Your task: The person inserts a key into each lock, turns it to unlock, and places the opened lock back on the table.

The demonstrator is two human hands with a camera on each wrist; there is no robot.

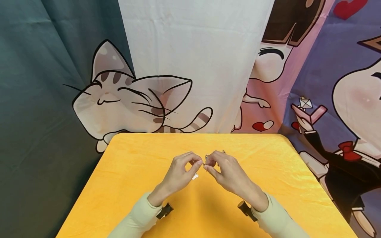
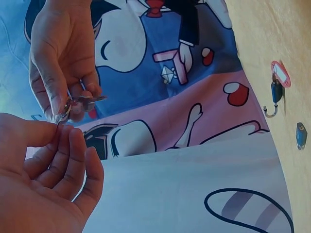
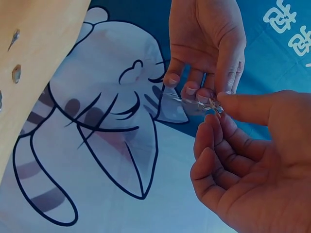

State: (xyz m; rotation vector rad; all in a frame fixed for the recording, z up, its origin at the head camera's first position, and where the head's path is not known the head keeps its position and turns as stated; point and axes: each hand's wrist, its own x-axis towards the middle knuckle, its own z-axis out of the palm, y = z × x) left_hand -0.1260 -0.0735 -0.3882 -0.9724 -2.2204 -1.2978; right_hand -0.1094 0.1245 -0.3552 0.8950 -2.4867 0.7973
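Both hands meet over the middle of the yellow table (image 1: pixel 143 185), fingertips almost touching. My left hand (image 1: pixel 180 170) pinches the thin edge of a small metal key ring (image 2: pixel 63 115) between thumb and forefinger. From the other side, my right hand (image 1: pixel 227 168) grips the same ring with thumb and curled forefinger. A flat silver key (image 2: pixel 91 100) juts out beside the right fingers in the left wrist view. Bright, blurred metal (image 3: pixel 187 100) shows by the left fingers in the right wrist view. Fingers cover much of the ring. Below the left hand gleams a small white piece (image 1: pixel 194 176).
On the table lie a red-rimmed tag (image 2: pixel 281 74), a dark fob with a metal hook (image 2: pixel 275 91) and a small metal piece (image 2: pixel 301 136). In the head view the hands hide most of these. Printed curtains (image 1: pixel 196 49) hang behind the table's far edge.
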